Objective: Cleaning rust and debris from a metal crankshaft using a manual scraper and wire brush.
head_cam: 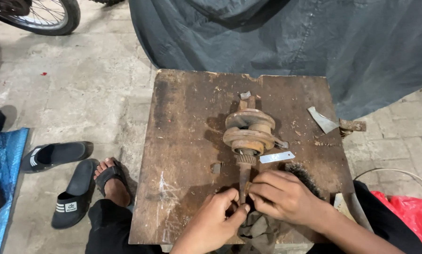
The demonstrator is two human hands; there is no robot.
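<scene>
the shaft end of a rusty crankshaft (247, 134), laid on a worn wooden board (183, 141), is pinched by the closed left hand (215, 221) and right hand (279, 195), rust still largely uncleaned.

A crankshaft (247, 136) lies in the middle of the tabletop (183, 141), its shaft end pointing toward the person. The left hand (215, 221) and right hand (281, 195) meet at that end. A wire brush (301, 173) lies behind the right hand, a metal strip (277, 157) just right of the crankshaft. Sandals (65, 174) lie on the floor (79, 89) to the left.

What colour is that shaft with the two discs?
Rusty brown, seen in the head view: the shaft.
</scene>
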